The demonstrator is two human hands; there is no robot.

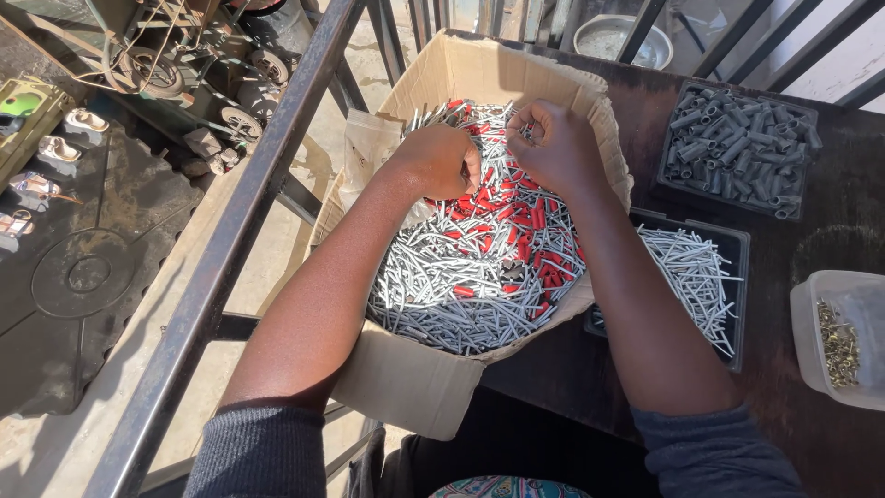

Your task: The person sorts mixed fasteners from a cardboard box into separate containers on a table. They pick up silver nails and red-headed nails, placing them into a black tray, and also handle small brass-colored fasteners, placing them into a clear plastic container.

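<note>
A cardboard box (415,387) in front of me holds a heap of thin silver metal rods (442,277) mixed with short red tubes (530,231). My left hand (441,159) hovers over the far part of the heap, fingers curled in; what it grips is hidden. My right hand (551,143) is beside it, fingers pinched around a few silver rods at the box's far side.
A black tray (733,242) with more silver rods lies right of the box on the dark table (830,240). Behind it, another black tray (737,138) holds grey tubes. A clear tub (811,341) with small brass parts sits far right. A metal railing (240,240) runs along the left.
</note>
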